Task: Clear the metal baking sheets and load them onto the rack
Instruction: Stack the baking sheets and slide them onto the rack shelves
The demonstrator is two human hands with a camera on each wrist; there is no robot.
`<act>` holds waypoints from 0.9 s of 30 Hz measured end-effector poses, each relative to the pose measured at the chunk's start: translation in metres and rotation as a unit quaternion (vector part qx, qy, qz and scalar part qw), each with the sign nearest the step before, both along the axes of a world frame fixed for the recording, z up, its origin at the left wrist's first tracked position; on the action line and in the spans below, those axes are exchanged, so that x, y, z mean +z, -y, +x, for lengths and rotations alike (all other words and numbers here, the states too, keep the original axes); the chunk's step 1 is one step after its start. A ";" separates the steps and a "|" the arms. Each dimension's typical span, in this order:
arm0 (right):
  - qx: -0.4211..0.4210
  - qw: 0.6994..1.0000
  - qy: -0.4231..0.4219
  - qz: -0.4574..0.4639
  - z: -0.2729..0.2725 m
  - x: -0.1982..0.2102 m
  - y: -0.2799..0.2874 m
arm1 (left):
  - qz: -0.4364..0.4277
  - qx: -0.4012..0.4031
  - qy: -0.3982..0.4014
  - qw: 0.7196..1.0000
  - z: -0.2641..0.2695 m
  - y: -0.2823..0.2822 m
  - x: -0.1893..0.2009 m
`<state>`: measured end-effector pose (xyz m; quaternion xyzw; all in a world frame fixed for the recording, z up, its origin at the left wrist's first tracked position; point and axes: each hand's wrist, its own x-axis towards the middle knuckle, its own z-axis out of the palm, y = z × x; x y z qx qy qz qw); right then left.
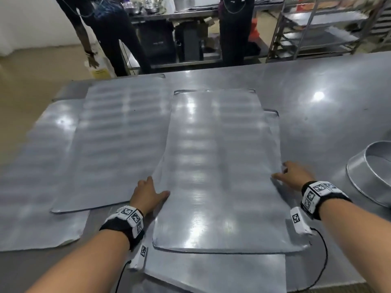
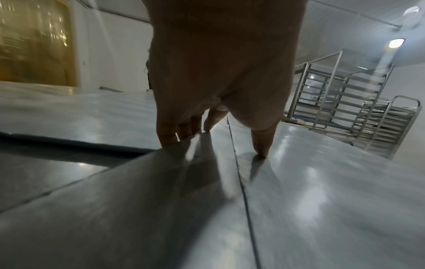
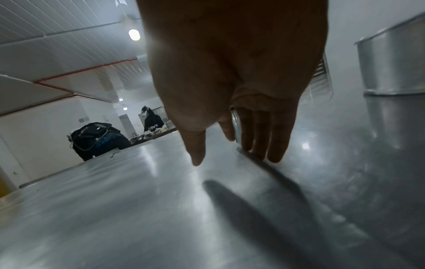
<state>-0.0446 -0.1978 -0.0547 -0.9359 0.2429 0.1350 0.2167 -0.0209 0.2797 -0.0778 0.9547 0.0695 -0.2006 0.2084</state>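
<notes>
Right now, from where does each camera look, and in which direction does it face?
Head: from above, forward and down at the top baking sheet on the table; both forearms, left hand and right hand show.
Left wrist: low, along the left hand; its fingers touch the sheet's edge, with the rack beyond.
Right wrist: low, along the right hand toward a round pan.
Shared: head and left wrist views both show the rack.

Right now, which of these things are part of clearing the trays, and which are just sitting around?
Part of the job:
top baking sheet, between left hand and right hand
other sheets
rack

Just there:
round metal pan
bowls
</notes>
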 end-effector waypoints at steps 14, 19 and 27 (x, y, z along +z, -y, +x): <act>0.050 0.998 -0.023 0.007 -0.003 0.002 -0.003 | 0.028 0.001 0.037 0.999 0.024 0.009 0.026; 0.020 0.999 0.008 0.041 0.014 0.006 0.003 | -0.029 0.016 0.000 0.999 0.054 0.018 0.019; 0.017 0.997 0.004 0.079 0.065 0.001 0.013 | -0.123 0.072 -0.002 0.990 0.098 0.024 0.002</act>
